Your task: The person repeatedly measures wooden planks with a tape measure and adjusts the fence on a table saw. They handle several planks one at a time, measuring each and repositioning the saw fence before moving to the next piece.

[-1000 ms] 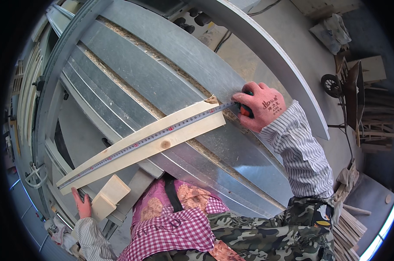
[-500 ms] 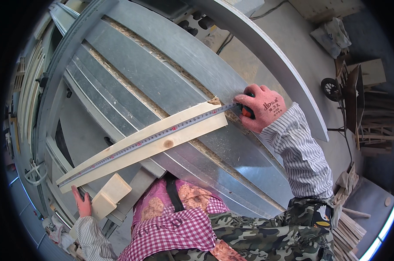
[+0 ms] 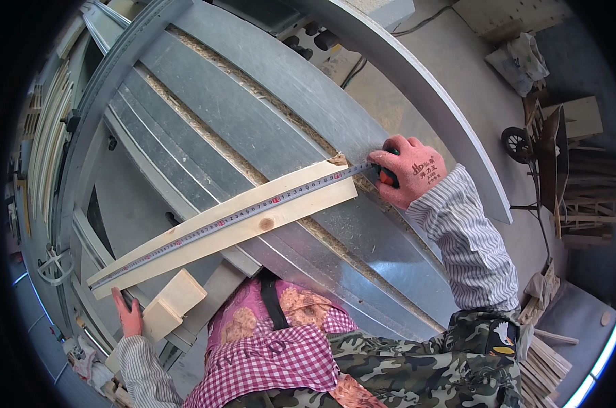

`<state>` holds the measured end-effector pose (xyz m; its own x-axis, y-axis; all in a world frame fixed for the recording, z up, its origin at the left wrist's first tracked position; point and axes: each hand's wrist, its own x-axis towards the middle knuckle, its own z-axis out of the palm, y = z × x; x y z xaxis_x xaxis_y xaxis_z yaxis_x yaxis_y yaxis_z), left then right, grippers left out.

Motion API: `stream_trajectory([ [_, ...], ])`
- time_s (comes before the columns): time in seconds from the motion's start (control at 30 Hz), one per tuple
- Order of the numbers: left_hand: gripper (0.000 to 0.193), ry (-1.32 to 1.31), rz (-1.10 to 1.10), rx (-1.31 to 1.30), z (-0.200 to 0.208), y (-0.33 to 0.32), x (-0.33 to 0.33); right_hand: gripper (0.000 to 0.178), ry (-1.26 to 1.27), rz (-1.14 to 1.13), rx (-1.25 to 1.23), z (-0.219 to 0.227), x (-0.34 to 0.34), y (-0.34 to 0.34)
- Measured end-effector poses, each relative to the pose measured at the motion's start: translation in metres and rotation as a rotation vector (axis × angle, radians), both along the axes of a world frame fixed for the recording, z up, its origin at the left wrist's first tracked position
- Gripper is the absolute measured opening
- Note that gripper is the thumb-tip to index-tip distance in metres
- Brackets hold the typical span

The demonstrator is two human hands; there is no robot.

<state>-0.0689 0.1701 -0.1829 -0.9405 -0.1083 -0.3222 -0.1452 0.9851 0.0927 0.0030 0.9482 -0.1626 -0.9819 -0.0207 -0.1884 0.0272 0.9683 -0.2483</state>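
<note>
A gloved right hand [image 3: 408, 170] grips a tape measure [image 3: 387, 175] at three o'clock, its blade stretched along a pine board [image 3: 226, 228] on the metal worktop [image 3: 267, 95], best kept taut and flush while the left hand [image 3: 127, 314], fingers loosely extended, pins the seven o'clock end.

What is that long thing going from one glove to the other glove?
In the head view, a tape measure lies stretched along a pale wooden board, running from the left hand to the right hand.
</note>
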Motion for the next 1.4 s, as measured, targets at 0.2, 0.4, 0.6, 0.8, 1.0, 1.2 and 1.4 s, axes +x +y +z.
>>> stream_trajectory([
  [0.2,0.075,-0.005,0.007,0.01,0.0,-0.001,-0.001,0.044,-0.002,0.004,0.01,0.0,0.001,0.0],
  [0.4,0.075,-0.004,0.004,0.001,-0.002,-0.004,-0.001,0.044,0.0,0.004,0.01,0.001,0.0,-0.001],
  [0.6,0.076,-0.012,0.018,-0.013,0.0,-0.001,-0.002,0.043,-0.015,-0.017,0.009,-0.001,0.001,-0.002],
  [0.8,0.076,0.103,-0.005,-0.002,-0.014,0.01,0.002,0.044,0.0,-0.03,-0.011,-0.001,0.002,-0.001],
  [1.0,0.07,0.185,0.049,0.133,-0.001,0.044,0.007,0.05,0.003,-0.013,-0.051,0.024,-0.005,-0.035],
  [1.2,0.046,0.284,0.037,0.447,0.035,0.084,0.009,0.061,-0.063,0.184,-0.207,0.044,-0.052,-0.133],
  [1.4,0.035,0.349,0.11,0.701,0.07,0.067,0.024,0.072,-0.033,0.388,-0.206,0.054,-0.129,-0.263],
])
